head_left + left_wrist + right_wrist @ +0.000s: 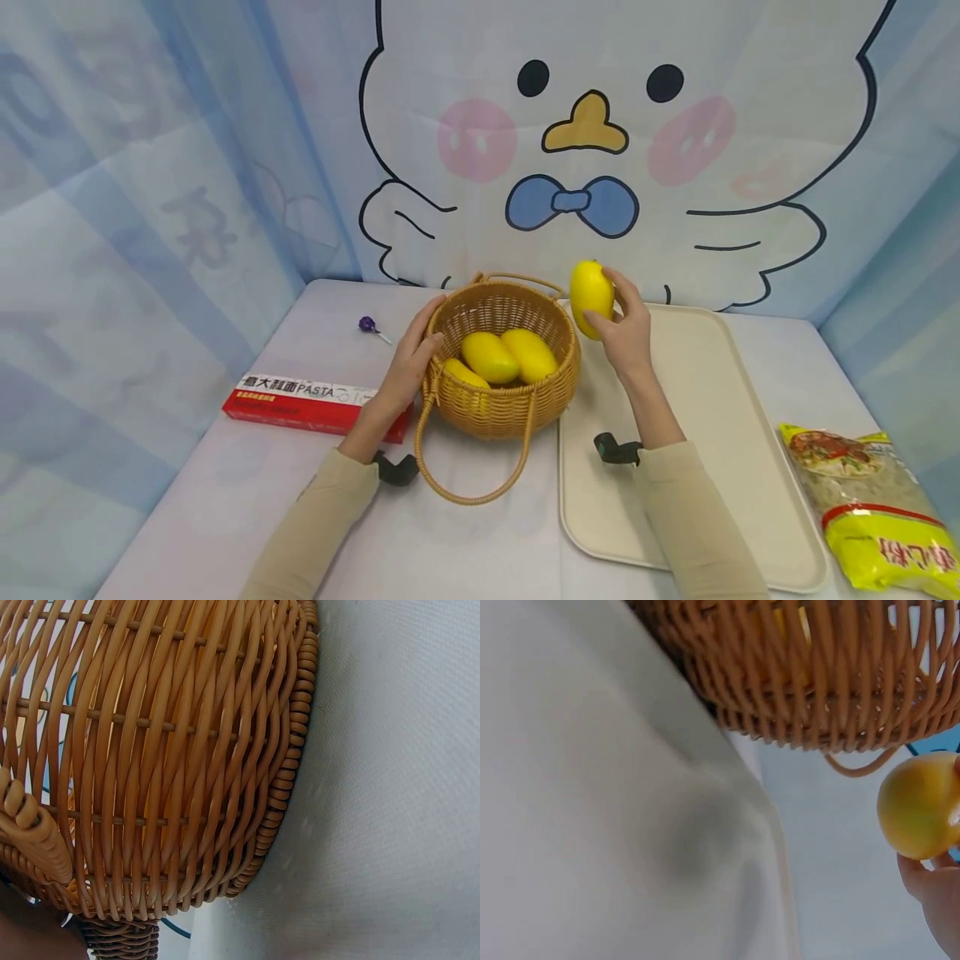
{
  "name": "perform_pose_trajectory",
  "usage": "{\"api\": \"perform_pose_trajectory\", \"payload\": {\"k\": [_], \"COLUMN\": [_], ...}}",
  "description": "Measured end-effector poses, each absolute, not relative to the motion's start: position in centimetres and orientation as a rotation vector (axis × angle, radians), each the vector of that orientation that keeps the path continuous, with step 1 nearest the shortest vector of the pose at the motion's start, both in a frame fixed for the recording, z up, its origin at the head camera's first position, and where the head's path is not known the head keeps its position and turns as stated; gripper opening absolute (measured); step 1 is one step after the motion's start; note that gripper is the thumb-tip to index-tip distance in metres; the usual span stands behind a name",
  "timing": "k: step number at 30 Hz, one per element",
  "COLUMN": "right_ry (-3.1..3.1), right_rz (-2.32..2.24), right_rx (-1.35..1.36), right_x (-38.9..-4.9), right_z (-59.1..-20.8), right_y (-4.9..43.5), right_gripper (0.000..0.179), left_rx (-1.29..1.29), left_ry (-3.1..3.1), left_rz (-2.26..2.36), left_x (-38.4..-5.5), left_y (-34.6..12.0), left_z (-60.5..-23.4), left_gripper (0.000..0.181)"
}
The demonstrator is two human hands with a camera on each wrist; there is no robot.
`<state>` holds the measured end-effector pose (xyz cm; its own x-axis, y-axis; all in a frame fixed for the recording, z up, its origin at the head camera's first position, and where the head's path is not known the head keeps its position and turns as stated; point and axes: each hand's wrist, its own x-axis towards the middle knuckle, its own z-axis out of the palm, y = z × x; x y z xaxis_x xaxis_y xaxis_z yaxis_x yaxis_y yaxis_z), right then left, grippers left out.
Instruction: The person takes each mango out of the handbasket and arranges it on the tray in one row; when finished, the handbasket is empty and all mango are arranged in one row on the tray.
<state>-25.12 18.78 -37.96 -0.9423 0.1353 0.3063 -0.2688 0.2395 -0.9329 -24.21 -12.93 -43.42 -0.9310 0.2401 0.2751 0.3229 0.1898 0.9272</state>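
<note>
The right hand [630,337] pinches a yellow mango [591,293] between thumb and fingers, holding it up beside the right rim of the wicker basket [498,417], above the far left corner of the beige tray [720,392]. The left hand [405,367] grips the basket's left rim, its thumb over the edge. The basket stands toward the far edge of the counter [495,550], a little left of its middle, with three mangoes [489,357] lying inside.

The likeliest mishap is a slip: the mango looks smooth and rounded and only the fingers hold it, so a weak or off-centre pinch could let it drop onto the tray and roll. Carried too low, it might knock the basket's rim. The basket bulges at the sides, so a hard pull by the left hand could tilt it and set the three loose mangoes rolling. The near handle [471,502] hangs out toward the counter's near edge, where a sleeve could catch it and drag the basket. A shove leftward would press it into the red pasta box [300,408] near the counter's left edge. Whether the basket's base touches the tray is hard to tell.
</note>
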Motion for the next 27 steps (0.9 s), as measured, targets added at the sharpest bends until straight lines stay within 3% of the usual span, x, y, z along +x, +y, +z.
{"api": "perform_pose_trajectory", "payload": {"k": [27], "right_ry": [-2.398], "right_rz": [1.988], "right_rx": [-0.105], "right_x": [-26.2], "right_z": [-42.5], "right_y": [21.0], "right_gripper": [0.071], "left_rx": [-0.552], "left_ry": [-2.379], "left_rz": [-1.868], "left_x": [-24.6], "left_y": [-13.0], "left_z": [-43.9], "left_gripper": [0.058]}}
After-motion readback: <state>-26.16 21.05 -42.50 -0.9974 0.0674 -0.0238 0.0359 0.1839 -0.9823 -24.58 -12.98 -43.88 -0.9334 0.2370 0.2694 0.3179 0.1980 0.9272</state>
